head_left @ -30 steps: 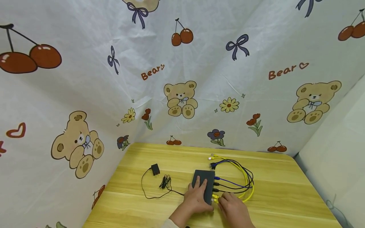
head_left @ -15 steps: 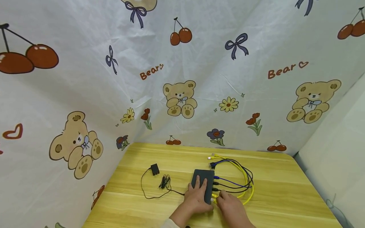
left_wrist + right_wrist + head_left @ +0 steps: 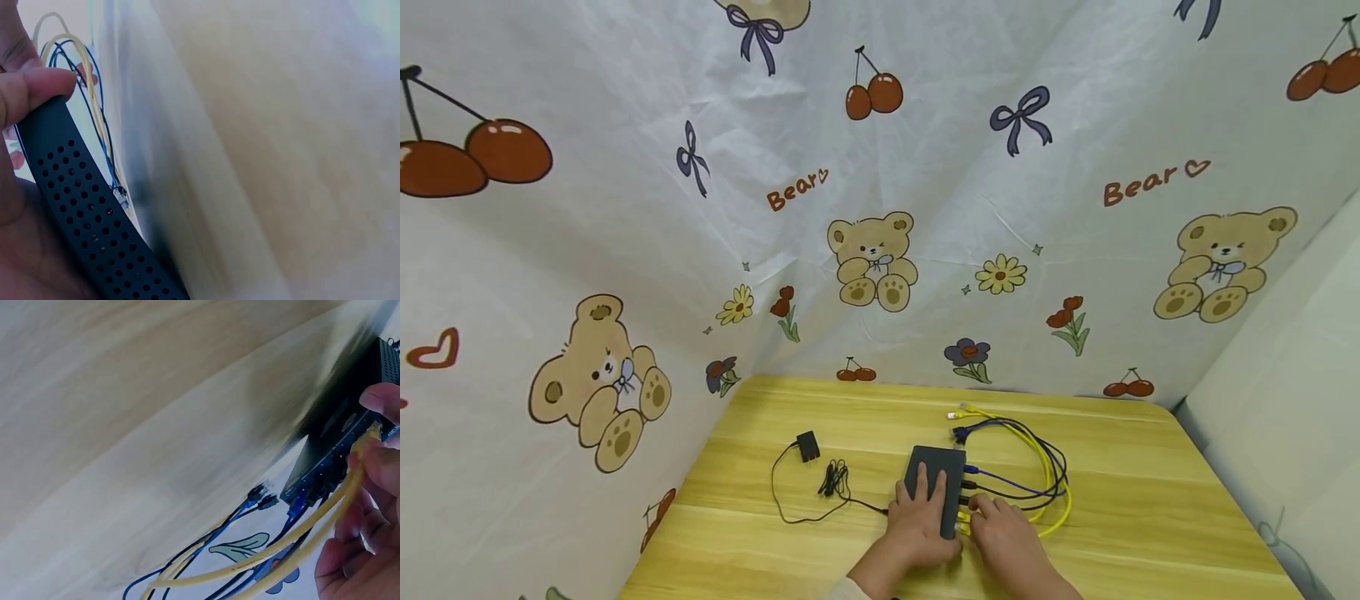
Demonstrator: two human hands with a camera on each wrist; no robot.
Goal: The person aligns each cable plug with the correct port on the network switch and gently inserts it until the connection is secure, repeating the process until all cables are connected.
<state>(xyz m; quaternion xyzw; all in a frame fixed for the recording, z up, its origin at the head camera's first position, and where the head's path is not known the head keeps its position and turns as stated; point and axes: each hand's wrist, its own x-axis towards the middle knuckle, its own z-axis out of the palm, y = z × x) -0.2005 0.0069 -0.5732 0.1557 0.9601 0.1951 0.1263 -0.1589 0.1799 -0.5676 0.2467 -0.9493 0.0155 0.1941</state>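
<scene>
A flat black network switch (image 3: 938, 460) lies on the wooden table, its perforated side filling part of the left wrist view. My left hand (image 3: 916, 525) spreads over its top, with the thumb hooked round the near end. My right hand (image 3: 1009, 537) is at the switch's right side, thumb and finger pinching a yellow network cable (image 3: 361, 450) close to its plug. Two yellow cables run from this end of the row of ports. Beyond them, a blue cable (image 3: 1000, 476) and black cables (image 3: 1011, 495) are plugged in. My fingers hide part of the yellow plugs.
Loose yellow plugs (image 3: 958, 414) and dark plugs (image 3: 959, 435) lie behind the switch, their cables looping right. A black power adapter (image 3: 808, 446) and bundled cord (image 3: 833, 480) lie to the left. A bear-print cloth (image 3: 917, 192) hangs behind the table (image 3: 1150, 500).
My right hand has shifted slightly left and away from me along the switch's port side. The left hand stays on the switch.
</scene>
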